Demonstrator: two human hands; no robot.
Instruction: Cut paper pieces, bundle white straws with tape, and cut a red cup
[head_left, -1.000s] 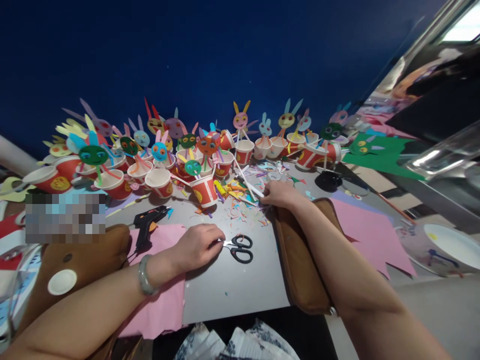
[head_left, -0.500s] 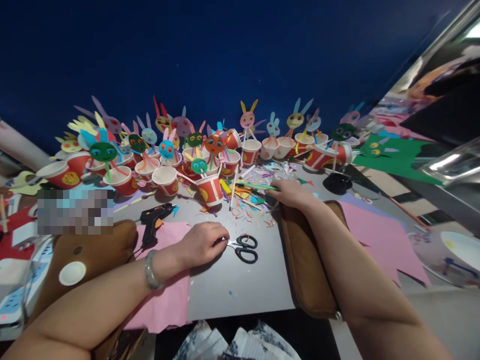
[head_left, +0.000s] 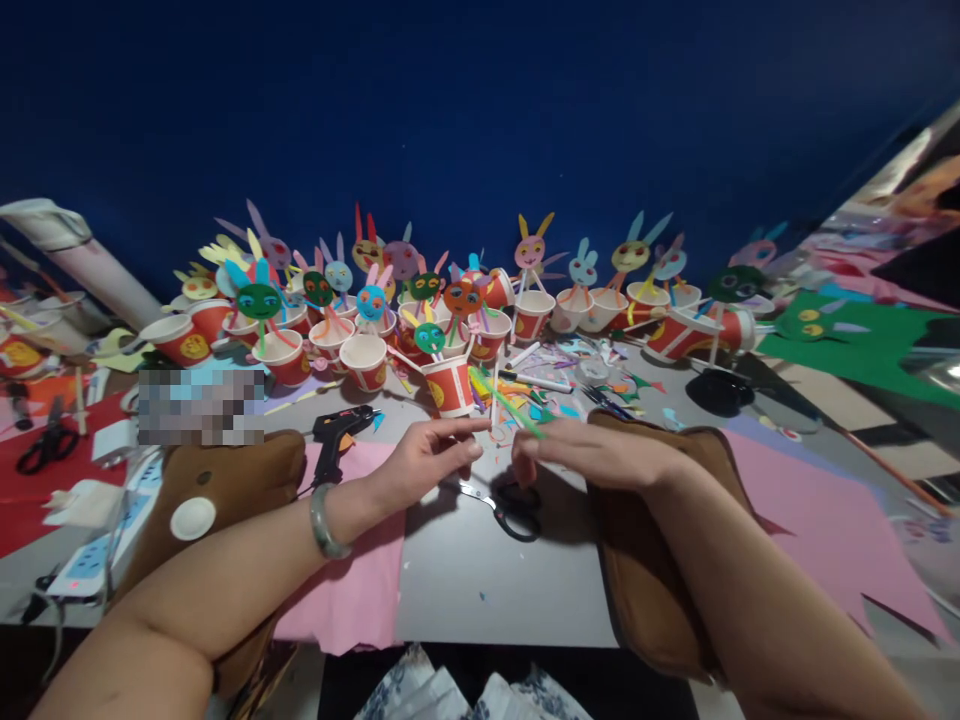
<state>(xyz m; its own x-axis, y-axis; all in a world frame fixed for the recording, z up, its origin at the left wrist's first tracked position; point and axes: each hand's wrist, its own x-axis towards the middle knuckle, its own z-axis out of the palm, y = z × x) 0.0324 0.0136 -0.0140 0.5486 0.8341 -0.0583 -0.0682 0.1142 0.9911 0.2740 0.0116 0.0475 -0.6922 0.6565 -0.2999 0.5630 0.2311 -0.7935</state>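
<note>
Head view, right hand (head_left: 600, 455): fingers curled down, the tips closed on the near end of a green stick (head_left: 517, 409); the exact grip is hidden by the fingers.
Left hand (head_left: 427, 462): spread, index finger stretched toward the right hand, thumb apart beneath it; nothing shows between them.
Green stick, place: in front of the right hand, over the paper scraps (head_left: 532, 412), just right of the nearest cup (head_left: 448, 388); whether its far end rests on the scraps is unclear.
Stick's direction: far end points away from the right hand and toward its left; the long axis slants forward from the right fingertips, passing beyond the left fingertips.
Stick's handling: probably very light, fairly stiff along its length, and easy to bend or crease if squeezed; slipperiness cannot be judged.
Stick's hold: a gentle pinch near the end seems enough, with midway likely better against drooping.
Scissors (head_left: 480, 494): on the table (head_left: 495, 600) below both hands, handles nearer the right, partly shaded.
Pouch (head_left: 637, 520): beneath the right wrist and forearm.
</note>
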